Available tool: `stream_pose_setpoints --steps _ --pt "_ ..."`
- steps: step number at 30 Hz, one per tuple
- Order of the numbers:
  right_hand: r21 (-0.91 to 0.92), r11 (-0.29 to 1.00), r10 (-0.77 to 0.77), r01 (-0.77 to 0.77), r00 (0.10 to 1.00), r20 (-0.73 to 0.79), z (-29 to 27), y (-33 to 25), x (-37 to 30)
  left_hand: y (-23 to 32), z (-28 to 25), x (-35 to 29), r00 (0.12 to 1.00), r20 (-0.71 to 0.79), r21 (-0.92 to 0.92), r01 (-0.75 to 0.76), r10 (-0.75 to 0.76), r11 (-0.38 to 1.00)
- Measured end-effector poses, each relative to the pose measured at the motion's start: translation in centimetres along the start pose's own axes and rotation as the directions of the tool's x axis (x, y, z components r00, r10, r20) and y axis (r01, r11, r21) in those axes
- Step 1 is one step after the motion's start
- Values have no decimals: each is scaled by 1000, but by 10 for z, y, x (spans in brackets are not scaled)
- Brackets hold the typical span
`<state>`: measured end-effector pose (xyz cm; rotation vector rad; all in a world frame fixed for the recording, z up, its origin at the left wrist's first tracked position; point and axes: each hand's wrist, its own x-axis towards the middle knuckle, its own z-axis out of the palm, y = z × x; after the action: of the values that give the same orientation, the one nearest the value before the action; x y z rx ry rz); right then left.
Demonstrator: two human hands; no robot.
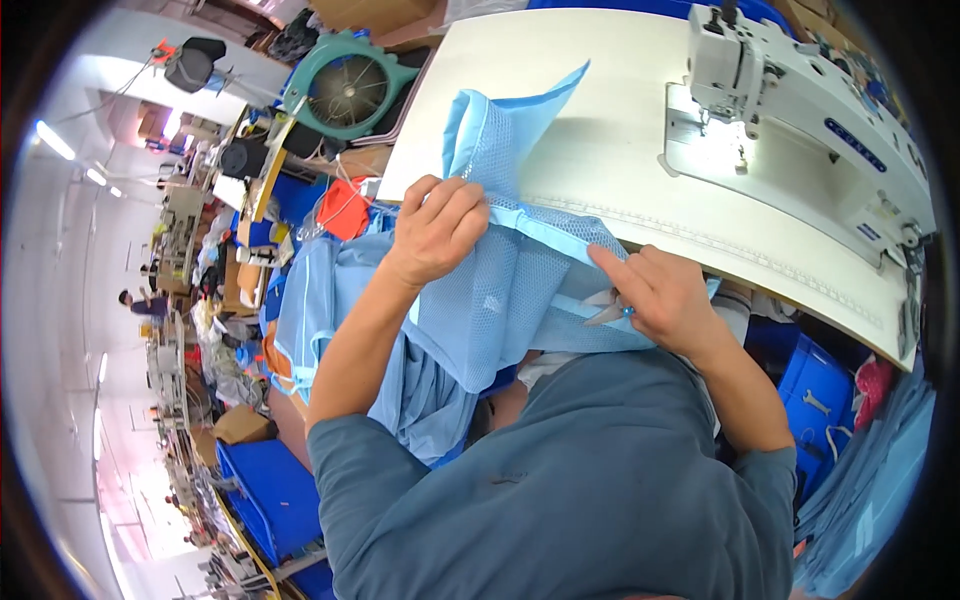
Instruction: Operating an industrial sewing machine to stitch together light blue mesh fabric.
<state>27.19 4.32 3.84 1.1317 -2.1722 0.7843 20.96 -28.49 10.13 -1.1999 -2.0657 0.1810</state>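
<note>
While the light blue mesh piece (500,300) is held up off the near edge of the counter (600,150), a slip of the small snips (608,312) is judged the main risk. The mesh is gripped high by the left hand (440,228), which is closed on a bunched fold near the blue binding strip (545,232). The right hand (665,295) is closed around the snips, whose blades are pressed close to the cloth just below the binding. Because the open weave hangs slack between the two hands, a blade tip could be caught in a hole and a thread of the mesh, or the binding itself, could be nicked. The fingertips of the right hand lie just beside the blades, so a finger could be pinched as well. Should the left grip be loosened, the piece would drop toward the lap, where more blue fabric (420,390) is already heaped.

A pale cream counter is seen, with a white sewing machine (800,110) set toward its far right corner and a lit needle area beneath the head. Beyond the far left corner a green fan (350,88) stands. Blue bins (265,485) are placed on the floor beside the left edge, and rows of cluttered workstations, with another person (140,300) far off, fill the room.
</note>
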Motion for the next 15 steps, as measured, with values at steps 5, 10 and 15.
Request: stream_pose_setpoints --steps 5,10,15 --pt "-85 994 -73 73 997 0 2 -13 10 7 -5 -12 984 -146 56 108 -99 993" --pt "-102 991 -92 92 996 7 2 -16 15 8 -4 -13 963 -220 43 170 -157 985" --pt "-109 989 -100 102 995 25 2 -13 17 8 1 -14 948 -261 24 195 -182 981"
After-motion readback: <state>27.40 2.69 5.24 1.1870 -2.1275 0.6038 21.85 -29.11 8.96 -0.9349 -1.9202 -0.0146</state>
